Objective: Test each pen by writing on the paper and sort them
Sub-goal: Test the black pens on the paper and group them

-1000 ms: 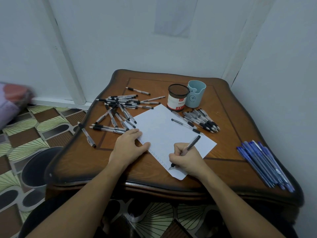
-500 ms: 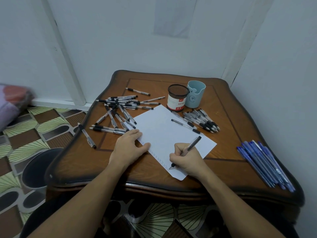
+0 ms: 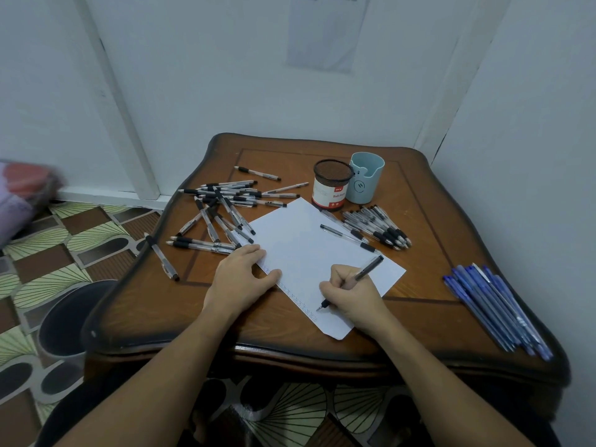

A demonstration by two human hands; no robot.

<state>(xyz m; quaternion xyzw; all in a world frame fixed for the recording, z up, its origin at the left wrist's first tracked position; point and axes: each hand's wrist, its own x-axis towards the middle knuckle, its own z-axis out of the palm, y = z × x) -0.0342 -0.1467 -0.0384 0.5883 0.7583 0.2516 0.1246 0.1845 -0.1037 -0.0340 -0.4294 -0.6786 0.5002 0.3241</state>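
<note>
Wooden desk (image 3: 419,195) in a white-walled corner, head view. Mid-frame, skewed: the paper (image 3: 306,246). Lower centre: right grip (image 3: 351,296) clenched round a black pen (image 3: 367,269), tip on the sheet's near edge at the end of a row of small test marks. Beside it, left grip (image 3: 240,279) released, fingers flat, pressing the sheet's left edge.

Upper left of the sheet: scattered black pens (image 3: 222,211). Upper right: a neater bundle (image 3: 377,227) below two cups (image 3: 332,185). Right of frame: blue pens (image 3: 493,311).

Risks, as judged:
- If the left grip lifts, the sheet may skid under the stroke.
- The tip sits close to the edge, so a long stroke could mark the desk.
- A stray pen (image 3: 161,256) lies at the desk's left rim, with a bin (image 3: 67,317) on the floor below. An elbow nudge could drop it.
</note>
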